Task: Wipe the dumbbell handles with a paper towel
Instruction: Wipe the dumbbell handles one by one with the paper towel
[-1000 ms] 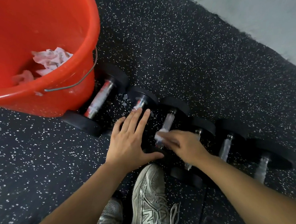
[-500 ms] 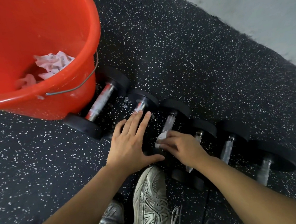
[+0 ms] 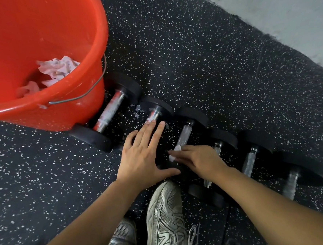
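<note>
Several black dumbbells with chrome handles lie side by side on the speckled rubber floor. My right hand [image 3: 198, 159] pinches a small white paper towel [image 3: 175, 153] against the near end of the third dumbbell's handle [image 3: 184, 135]. My left hand [image 3: 143, 156] lies flat, fingers spread, over the second dumbbell [image 3: 153, 113], hiding most of its handle. The first dumbbell [image 3: 109, 111] lies beside the bucket. Further dumbbells [image 3: 250, 159] continue to the right.
A big red bucket [image 3: 90, 104] with a wire handle stands at the upper left and holds crumpled used paper towels [image 3: 56, 69]. My grey sneakers [image 3: 164, 216] are just below the hands. A pale wall [image 3: 282, 8] runs along the floor mat's far edge.
My right hand has slid the paper towel slightly toward the near end of the third handle. My left hand has stayed on the second dumbbell.
</note>
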Demonstrator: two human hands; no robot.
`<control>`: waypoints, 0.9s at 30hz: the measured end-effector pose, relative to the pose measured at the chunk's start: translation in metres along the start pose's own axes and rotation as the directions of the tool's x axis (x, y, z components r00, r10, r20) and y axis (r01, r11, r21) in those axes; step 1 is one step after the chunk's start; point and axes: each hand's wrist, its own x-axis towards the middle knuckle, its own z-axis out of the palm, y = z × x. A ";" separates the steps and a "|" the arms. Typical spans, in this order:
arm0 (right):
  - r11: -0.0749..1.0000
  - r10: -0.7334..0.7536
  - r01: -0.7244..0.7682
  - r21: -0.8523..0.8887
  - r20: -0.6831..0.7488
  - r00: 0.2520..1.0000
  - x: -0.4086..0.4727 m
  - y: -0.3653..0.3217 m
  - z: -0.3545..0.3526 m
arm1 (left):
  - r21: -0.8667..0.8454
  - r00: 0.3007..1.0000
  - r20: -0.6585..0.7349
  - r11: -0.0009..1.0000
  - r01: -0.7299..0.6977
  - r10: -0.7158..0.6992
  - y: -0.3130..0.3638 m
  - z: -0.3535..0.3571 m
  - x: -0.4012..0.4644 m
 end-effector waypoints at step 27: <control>0.976 0.178 -0.206 -0.071 -0.285 0.942 0.026 0.029 -0.030 | -0.006 1.000 -0.001 1.000 0.004 -0.004 0.001 -0.002 -0.001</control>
